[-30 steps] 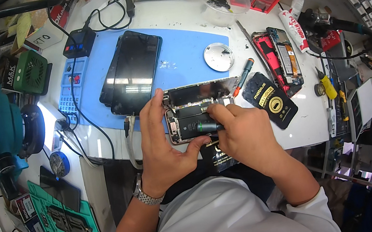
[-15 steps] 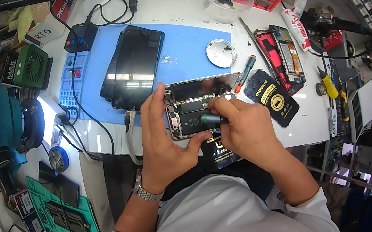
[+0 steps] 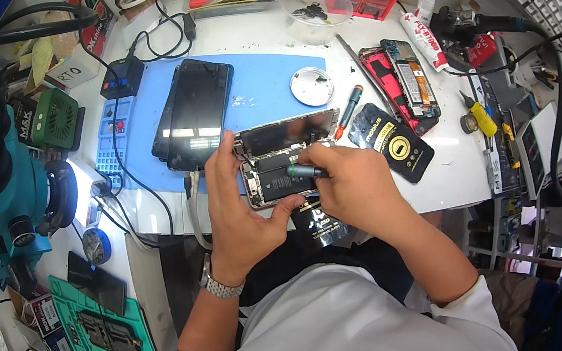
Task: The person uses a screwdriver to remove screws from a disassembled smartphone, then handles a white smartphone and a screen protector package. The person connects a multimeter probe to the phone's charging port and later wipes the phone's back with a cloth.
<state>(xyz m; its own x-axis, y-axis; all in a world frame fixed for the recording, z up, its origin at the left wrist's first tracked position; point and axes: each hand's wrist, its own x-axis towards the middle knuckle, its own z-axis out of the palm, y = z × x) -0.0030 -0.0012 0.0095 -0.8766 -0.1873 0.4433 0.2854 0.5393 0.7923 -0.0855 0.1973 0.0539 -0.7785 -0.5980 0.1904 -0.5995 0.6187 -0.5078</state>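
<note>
An open phone (image 3: pixel 275 182) is held at its left end by the left hand (image 3: pixel 244 215), with the fingers set along the side and the thumb put by the near edge. The phone is kept between the two hands. Its screen (image 3: pixel 293 135) is folded back on the far side of the grip, so the inside parts can be seen. A dark tool (image 3: pixel 304 171) with a green ring is gripped in the curled fingers of the right hand (image 3: pixel 350 177), over the phone. Its tip is hidden by the hand, so what is touched by it cannot be told.

Just past the right hand, a blue stick (image 3: pixel 351 108) with a red tip is seen. A black packet (image 3: pixel 408 158) is laid to the right of that hand. Farther past the left hand, two big dark phones (image 3: pixel 199 107) are stacked on a blue mat (image 3: pixel 259 67).
</note>
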